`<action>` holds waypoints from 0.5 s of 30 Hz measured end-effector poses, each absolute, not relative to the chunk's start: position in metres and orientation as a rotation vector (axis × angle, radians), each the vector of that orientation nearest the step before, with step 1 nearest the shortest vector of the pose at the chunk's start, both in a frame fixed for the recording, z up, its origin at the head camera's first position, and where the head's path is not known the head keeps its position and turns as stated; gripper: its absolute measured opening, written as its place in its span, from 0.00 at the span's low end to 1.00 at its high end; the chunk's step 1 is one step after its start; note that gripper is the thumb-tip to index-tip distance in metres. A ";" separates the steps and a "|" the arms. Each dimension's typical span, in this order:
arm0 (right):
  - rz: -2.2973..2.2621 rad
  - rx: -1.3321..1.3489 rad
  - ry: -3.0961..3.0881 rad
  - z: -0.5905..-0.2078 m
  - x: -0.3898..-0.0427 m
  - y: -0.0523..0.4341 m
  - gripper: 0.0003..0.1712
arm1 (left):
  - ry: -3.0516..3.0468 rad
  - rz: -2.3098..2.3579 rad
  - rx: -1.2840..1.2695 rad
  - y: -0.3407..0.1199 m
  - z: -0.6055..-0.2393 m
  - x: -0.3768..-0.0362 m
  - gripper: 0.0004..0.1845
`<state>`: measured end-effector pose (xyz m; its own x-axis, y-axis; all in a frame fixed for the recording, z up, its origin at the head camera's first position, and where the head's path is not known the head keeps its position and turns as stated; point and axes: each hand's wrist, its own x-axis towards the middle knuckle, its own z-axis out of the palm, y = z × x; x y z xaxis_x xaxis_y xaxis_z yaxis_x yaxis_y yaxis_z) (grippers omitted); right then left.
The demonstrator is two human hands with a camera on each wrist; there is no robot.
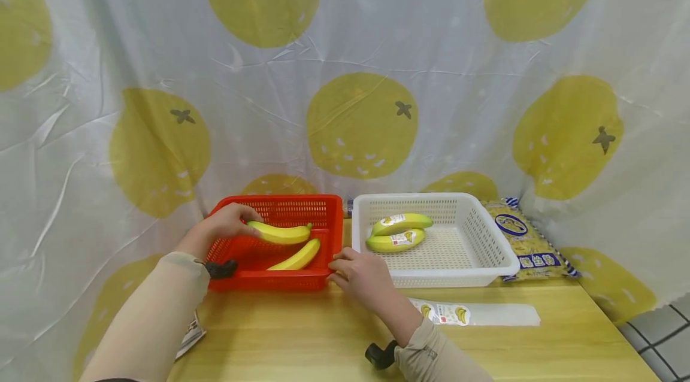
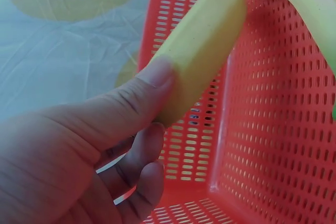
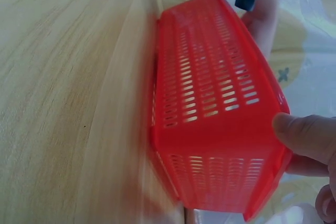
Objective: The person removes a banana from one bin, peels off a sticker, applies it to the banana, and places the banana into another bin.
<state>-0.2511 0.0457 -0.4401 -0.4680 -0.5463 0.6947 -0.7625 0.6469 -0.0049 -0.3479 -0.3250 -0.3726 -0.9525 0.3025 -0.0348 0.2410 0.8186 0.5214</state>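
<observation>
Yellow, smooth, unwrapped banana (image 1: 280,233), gently curved, sits over the red basket (image 1: 323,208) on the counter (image 1: 334,340). Left hand (image 1: 218,227) grasps its left end, thumb on top. Right hand (image 1: 362,274) pinches the basket's near right corner. Banana's long axis runs left-right, stem end pointing right.

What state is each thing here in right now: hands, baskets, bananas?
left hand: grips a bare banana
right hand: holds the red basket's corner
red basket: one more bare banana lying inside
white basket: two wrapped bananas
empty wrapper: flat on table
</observation>
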 end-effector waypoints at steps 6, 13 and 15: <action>0.400 1.032 -2.202 -0.439 -0.248 0.048 0.11 | 2.877 0.982 0.459 -0.327 -0.366 -0.326 0.21; 0.418 1.160 -1.989 -0.447 -0.242 0.065 0.13 | 2.799 1.389 0.458 -0.317 -0.371 -0.270 0.23; 0.462 1.206 -1.870 -0.451 -0.239 0.076 0.10 | 2.734 1.509 0.502 -0.308 -0.376 -0.250 0.22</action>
<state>-0.2386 0.0765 -0.4511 -0.1826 -0.5634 0.8058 -0.8739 0.4685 0.1295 -0.2497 -0.3078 -0.3761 -0.9494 0.2643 0.1699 0.2845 0.4943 0.8214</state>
